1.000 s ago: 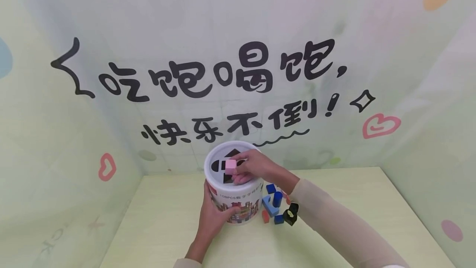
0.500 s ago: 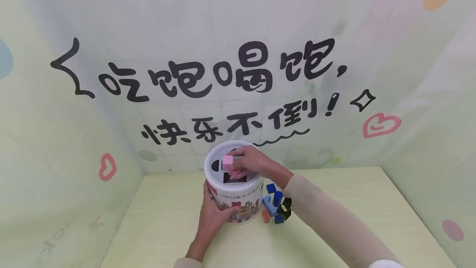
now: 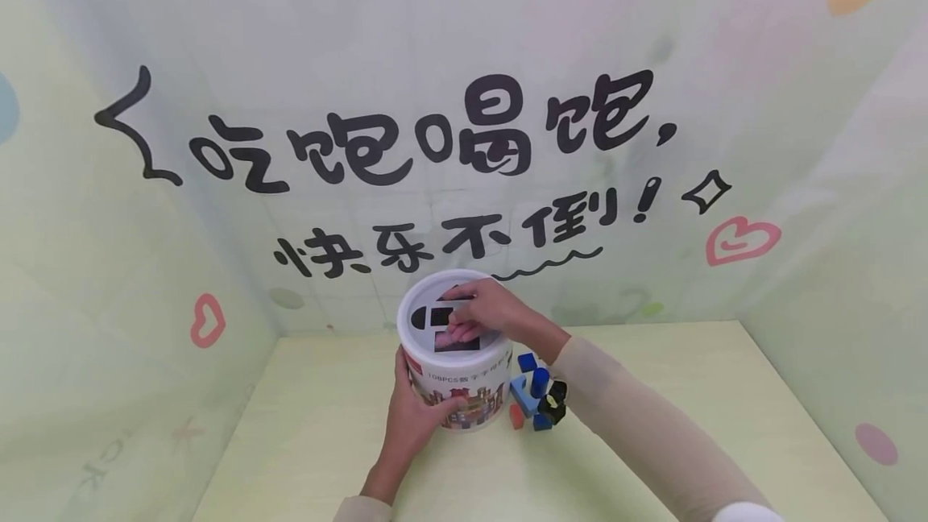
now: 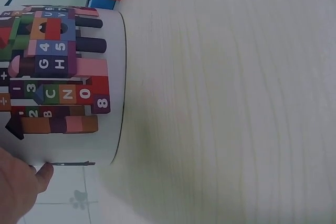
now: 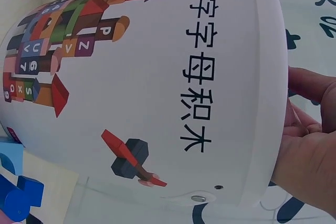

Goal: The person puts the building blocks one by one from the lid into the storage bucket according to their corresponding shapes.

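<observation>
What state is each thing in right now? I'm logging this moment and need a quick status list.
Bucket: upright on the table, lid on.
Lid: closed, its shape holes uncovered.
Left hand: grips the bucket's side.
Right hand: rests on the lid, fingers curled over a hole; whether it holds anything cannot be told.
Loose blocks: lying on the table beside the bucket.
Table: bears the bucket and blocks.

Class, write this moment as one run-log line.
left hand: grips white tub side | right hand: on lid, over cut-outs | pink block: not visible | loose blocks: right of tub
</observation>
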Available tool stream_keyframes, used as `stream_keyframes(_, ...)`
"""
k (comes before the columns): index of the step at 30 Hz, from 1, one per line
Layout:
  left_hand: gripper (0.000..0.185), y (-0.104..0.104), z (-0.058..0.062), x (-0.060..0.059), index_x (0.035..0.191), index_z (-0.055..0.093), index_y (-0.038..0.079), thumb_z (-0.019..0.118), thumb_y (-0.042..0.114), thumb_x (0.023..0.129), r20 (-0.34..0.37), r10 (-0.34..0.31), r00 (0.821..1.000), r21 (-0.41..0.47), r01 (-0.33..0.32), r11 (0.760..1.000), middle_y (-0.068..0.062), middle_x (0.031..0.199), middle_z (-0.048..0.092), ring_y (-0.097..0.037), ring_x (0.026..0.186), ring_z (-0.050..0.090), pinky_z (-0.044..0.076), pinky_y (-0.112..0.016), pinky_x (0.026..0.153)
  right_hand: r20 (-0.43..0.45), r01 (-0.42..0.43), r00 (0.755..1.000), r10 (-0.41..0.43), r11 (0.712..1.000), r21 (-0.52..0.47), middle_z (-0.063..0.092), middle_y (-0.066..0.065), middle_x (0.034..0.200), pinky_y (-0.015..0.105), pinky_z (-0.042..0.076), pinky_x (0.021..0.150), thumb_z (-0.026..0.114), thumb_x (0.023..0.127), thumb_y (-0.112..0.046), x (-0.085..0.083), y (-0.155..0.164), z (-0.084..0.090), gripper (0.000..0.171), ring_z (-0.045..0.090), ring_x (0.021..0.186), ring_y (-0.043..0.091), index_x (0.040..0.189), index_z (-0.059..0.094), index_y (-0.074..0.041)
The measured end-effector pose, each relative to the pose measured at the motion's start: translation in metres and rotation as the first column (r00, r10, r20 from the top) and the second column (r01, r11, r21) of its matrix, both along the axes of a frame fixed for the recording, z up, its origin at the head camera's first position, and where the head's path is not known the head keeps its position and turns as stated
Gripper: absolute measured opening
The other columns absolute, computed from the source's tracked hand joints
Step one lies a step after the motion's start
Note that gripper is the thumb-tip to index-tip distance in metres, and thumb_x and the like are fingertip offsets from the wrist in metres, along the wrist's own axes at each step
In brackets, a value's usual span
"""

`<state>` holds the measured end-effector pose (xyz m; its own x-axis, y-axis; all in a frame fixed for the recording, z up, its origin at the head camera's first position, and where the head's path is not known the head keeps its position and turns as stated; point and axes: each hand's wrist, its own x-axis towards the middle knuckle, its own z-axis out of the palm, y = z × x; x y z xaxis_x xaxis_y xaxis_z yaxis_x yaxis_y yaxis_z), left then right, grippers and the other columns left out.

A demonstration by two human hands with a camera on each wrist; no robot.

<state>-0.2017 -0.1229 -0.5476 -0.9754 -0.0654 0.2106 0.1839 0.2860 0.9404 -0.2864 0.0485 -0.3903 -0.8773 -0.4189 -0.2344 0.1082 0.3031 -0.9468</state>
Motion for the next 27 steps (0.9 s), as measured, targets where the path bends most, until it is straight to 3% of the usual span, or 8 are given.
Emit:
stream_keyframes(15, 0.125, 0.001, -0.004, -0.001, 0.151, 0.011, 0.046, 0.092, 0.047, 0.056, -0.014, 0.007, 1.0, -0.006, -0.007, 1.0, 0.01, 0.141, 0.044, -0.019, 0.13, 0.045, 0.037, -0.054, 0.11, 0.03, 0.041, 0.999, -0.04, 0.998, -0.048, 0.073, 0.014, 0.09, 0.036, 0.063, 0.071, 0.065, 0.088, -0.004, 0.002, 0.029, 0.002, 0.049, 0.073, 0.074, 0.022, 0.136, 0.054, 0.0)
stream_keyframes(27, 0.124, -0.001, -0.004, -0.004, 0.151, 0.012, 0.046, 0.093, 0.044, 0.057, -0.033, -0.002, 0.999, -0.007, 0.002, 1.0, 0.011, 0.141, 0.044, -0.019, 0.129, 0.045, 0.038, -0.056, 0.109, 0.056, 0.113, 0.992, -0.109, 0.992, -0.059, 0.073, 0.015, 0.089, 0.035, 0.063, 0.072, 0.066, 0.089, -0.005, -0.009, 0.054, 0.0, 0.041, 0.072, 0.072, 0.021, 0.13, 0.059, -0.004)
